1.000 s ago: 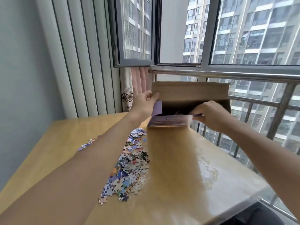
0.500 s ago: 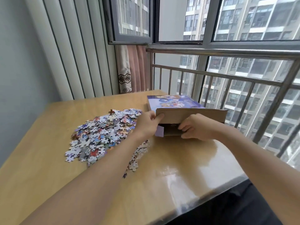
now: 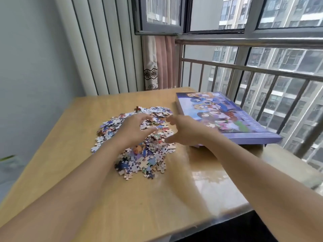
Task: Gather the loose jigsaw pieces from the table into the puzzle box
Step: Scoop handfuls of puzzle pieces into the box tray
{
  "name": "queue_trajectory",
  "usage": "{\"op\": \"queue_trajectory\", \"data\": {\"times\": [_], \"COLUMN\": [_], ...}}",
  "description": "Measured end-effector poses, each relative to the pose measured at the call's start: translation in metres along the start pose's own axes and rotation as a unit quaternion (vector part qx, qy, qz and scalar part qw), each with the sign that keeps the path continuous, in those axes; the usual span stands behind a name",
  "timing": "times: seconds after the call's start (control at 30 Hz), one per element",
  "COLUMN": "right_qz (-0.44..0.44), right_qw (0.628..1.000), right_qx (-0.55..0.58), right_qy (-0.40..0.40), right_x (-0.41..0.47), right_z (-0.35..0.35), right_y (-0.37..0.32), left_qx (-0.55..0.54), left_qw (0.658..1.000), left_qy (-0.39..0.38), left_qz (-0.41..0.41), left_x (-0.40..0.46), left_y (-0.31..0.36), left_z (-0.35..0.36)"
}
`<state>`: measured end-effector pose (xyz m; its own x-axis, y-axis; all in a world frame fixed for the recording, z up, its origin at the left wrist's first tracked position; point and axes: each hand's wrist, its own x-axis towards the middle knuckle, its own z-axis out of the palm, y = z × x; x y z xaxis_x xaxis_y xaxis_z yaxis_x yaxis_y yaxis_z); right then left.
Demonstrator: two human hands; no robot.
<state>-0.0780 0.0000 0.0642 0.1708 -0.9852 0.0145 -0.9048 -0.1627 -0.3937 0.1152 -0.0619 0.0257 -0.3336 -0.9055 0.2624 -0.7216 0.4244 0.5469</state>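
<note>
A heap of loose jigsaw pieces (image 3: 139, 151) lies in the middle of the wooden table (image 3: 70, 163). The purple puzzle box (image 3: 225, 119), with a cartoon picture on top, lies flat at the table's right side beside the railing. My left hand (image 3: 134, 128) hovers over the heap with its fingers spread in a loose curve, holding nothing. My right hand (image 3: 185, 130) is just right of the heap, between it and the box, fingers spread and blurred. Both hands face each other across the top of the heap.
A metal railing (image 3: 262, 74) and windows run along the right and back. A pink curtain (image 3: 160, 63) hangs in the back corner beside vertical blinds (image 3: 104, 49). The table's near edge (image 3: 209, 222) is close to me.
Both hands have left the box's open end and moved left over the heap of pieces. The box now lies flat on the table. The camera has tilted further down.
</note>
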Motion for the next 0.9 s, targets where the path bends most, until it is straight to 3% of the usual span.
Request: {"op": "queue_trajectory", "data": {"times": [0.17,0.3,0.5,0.7,0.9], "right_qz": [0.086,0.144,0.172,0.080,0.012], "right_qw": [0.996,0.985,0.973,0.980,0.988], "right_qx": [0.026,0.090,0.151,0.147,0.055], "right_qy": [0.022,-0.021,-0.037,-0.110,-0.147], "right_x": [0.079,0.147,0.216,0.236,0.230], "right_z": [-0.002,0.005,0.028,0.037,0.041], "right_y": [-0.005,0.016,0.047,0.029,-0.003], "left_qx": [0.057,0.036,-0.005,-0.055,-0.090], "left_qw": [0.993,0.978,0.970,0.972,0.967], "left_qy": [0.098,0.192,0.204,0.175,0.169], "left_qz": [-0.041,-0.068,-0.134,-0.149,-0.166], "left_x": [-0.020,-0.017,0.002,0.012,0.012], "left_y": [-0.058,-0.095,-0.124,-0.136,-0.135], "left_z": [-0.012,-0.012,-0.006,-0.002,-0.003]}}
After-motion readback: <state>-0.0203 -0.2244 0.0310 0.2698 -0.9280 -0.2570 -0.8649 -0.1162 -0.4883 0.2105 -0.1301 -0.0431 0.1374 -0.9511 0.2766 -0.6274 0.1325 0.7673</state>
